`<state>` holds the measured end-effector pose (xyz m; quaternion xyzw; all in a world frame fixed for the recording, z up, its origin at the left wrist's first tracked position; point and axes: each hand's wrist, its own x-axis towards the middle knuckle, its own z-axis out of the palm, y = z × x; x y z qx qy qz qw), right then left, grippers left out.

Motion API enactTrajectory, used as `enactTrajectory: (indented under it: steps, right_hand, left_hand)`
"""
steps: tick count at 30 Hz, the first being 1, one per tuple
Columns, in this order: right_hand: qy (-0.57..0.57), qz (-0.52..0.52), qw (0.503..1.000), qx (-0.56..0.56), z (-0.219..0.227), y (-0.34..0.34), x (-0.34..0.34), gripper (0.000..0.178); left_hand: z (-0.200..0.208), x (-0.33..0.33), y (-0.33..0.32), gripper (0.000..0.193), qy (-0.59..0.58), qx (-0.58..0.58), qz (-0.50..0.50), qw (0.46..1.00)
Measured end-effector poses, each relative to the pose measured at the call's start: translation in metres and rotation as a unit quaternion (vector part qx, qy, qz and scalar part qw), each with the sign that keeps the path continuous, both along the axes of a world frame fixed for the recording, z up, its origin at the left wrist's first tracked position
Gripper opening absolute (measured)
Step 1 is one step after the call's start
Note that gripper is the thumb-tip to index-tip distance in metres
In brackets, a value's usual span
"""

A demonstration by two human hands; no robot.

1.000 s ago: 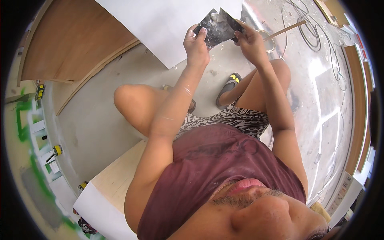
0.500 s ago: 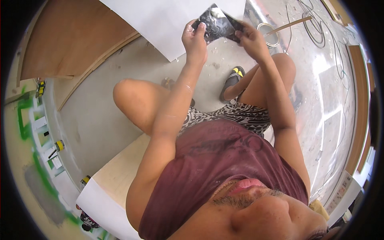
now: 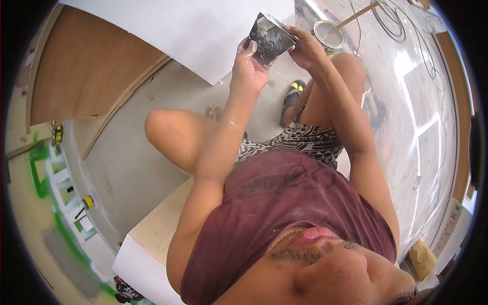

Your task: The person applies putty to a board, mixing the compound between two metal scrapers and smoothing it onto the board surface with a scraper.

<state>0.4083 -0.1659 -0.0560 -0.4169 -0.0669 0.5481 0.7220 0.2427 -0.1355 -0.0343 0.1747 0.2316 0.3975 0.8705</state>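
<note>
My left hand (image 3: 250,71) grips a dark, square, thin plate (image 3: 270,44) smeared with white paste, thumb on its face and fingers behind. My right hand (image 3: 307,48) is closed at the upper right edge, where a second thin dark plate (image 3: 282,24) shows almost edge-on against the first. How far the right fingers wrap behind it is hidden. White residue marks the fingertips and my left wrist. Both hands are held out beyond my knees, close to the edge of a large white panel (image 3: 188,35).
An open can (image 3: 329,34) with a wooden stick (image 3: 356,16) leaning in it stands beyond my right knee. Coiled hoses (image 3: 390,25) lie behind it. To the left is a brown wooden panel (image 3: 86,71); a yellow tape measure (image 3: 88,202) lies at far left.
The left plate has turned and its face looks darker. The right hand has moved left and tilted its plate from the right side to over the first plate's upper edge.
</note>
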Motion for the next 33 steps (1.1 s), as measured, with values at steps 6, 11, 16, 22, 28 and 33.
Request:
enactTrajectory:
  steps: [6,11,16,22,28,33]
  right_hand:
    - [-0.117,-0.188,0.975,0.006,0.006,-0.003,-0.002,0.036]
    - [-0.451,-0.218,0.865,0.027,0.031,-0.015,-0.035,0.041]
    - [-0.475,-0.086,0.872,0.078,0.022,-0.024,-0.042,0.03]
    - [-0.339,-0.192,0.921,0.022,0.022,-0.019,-0.001,0.037]
    - [-0.151,-0.055,0.986,0.048,0.02,-0.028,0.01,0.065]
    - [-0.164,0.057,0.984,0.047,0.034,-0.032,-0.015,0.057]
  left_hand:
    - [-0.003,-0.005,0.003,0.033,-0.019,0.025,0.009,0.999]
    - [-0.017,-0.007,0.012,0.035,0.025,0.022,0.071,0.997]
    - [-0.017,-0.019,0.021,0.033,0.062,0.064,0.073,0.993]
    - [-0.012,-0.05,0.026,0.034,0.12,0.068,0.142,0.98]
    - [-0.013,-0.063,0.017,0.038,0.165,0.132,0.136,0.968]
    - [-0.013,-0.061,0.016,0.034,0.222,0.223,0.151,0.937]
